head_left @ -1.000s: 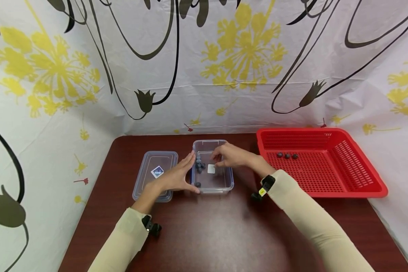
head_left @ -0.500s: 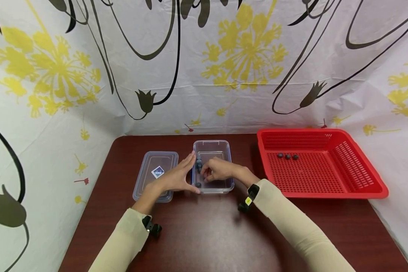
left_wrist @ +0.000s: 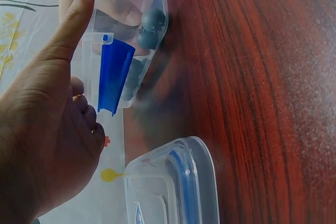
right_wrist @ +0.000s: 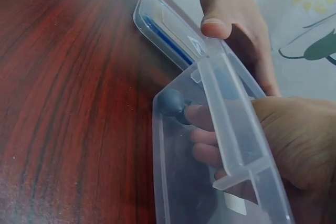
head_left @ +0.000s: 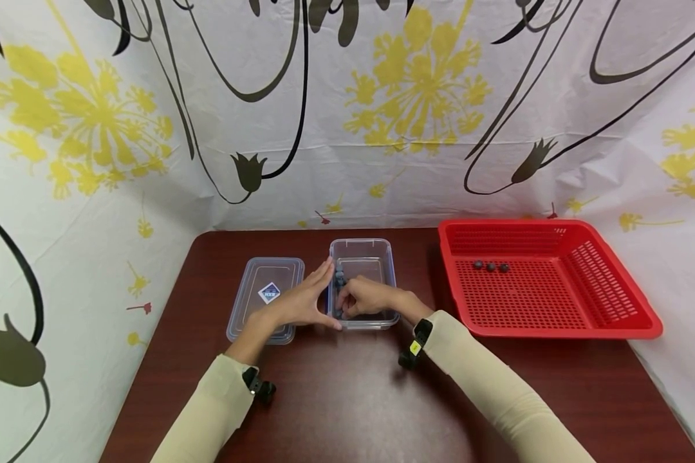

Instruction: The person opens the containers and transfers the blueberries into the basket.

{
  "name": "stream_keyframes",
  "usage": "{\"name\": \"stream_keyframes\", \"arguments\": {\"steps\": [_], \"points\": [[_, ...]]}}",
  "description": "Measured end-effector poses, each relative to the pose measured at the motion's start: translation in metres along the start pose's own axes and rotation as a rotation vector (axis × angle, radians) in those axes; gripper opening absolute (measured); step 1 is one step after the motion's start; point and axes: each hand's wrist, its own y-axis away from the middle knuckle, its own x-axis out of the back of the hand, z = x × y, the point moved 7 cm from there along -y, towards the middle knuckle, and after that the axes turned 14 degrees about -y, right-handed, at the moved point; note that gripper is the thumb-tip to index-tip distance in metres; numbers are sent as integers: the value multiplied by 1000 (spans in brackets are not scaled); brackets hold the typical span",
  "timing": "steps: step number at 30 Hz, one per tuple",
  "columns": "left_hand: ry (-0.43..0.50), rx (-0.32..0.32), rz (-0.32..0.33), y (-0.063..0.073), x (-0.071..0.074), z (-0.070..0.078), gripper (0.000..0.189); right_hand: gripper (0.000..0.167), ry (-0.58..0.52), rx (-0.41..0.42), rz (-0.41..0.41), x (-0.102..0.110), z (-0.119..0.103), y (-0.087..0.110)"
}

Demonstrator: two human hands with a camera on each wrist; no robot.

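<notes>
A clear plastic food container with blue clips stands on the table. Blueberries lie in a row along its left wall. Into it reaches my right hand, pinching a blueberry between its fingertips. That berry is right beside another blueberry at the front left corner, though the container wall blurs the contact. My left hand rests against the container's left side, thumb and fingers spread, thumb by the front corner. The container's matching lid lies flat to the left, partly behind the left hand.
A red slotted plastic basket stands at the right of the dark wooden table, with a few blueberries inside near its left end. Patterned white cloth hangs behind and at the sides.
My right hand has moved left and toward the front inside the container, to its front left corner. The left hand, lid and basket have stayed in place.
</notes>
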Motion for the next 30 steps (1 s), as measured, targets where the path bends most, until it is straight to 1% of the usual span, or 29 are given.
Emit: {"name": "stream_keyframes", "arguments": {"steps": [9,14,19,22,30], "points": [[2,3,-7,-1,-1,1,135,15,9,1,6,-3,5,-1],[-1,4,-14,-1,-2,1,136,12,13,-1,28,4,2,2],[6,14,-13,0,-1,1,137,12,14,-8,73,20,-4,8],[-6,15,-14,0,-1,1,137,12,17,-12,91,32,-7,14],[-7,19,-9,0,-1,0,138,14,30,20,152,70,-22,40]]}}
